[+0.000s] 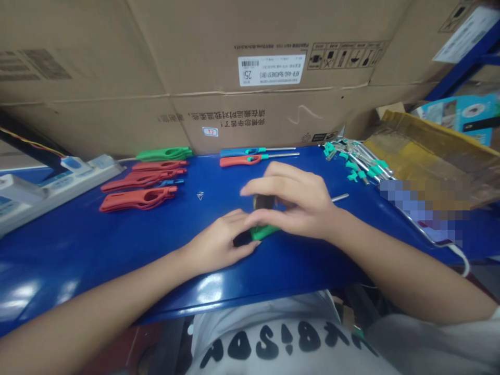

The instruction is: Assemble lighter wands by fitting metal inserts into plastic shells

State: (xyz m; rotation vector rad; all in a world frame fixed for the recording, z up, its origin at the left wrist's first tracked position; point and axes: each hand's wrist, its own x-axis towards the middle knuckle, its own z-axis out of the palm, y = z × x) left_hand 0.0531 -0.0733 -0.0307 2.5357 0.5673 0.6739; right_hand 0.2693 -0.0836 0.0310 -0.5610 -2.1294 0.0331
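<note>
Open blue tabletop (211,174) between red handles (136,200) and hands, small screws (200,196) amid it.

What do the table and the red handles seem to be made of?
The table looks glossy, with bright reflections: perhaps coated board or painted metal. The red handles seem to be satin plastic, judging by their even colour and moulded loops.

Handles (127,201) lie left of the screws (200,196), rods (362,156) to the right (cardboard (187,47) stands behind).
</note>
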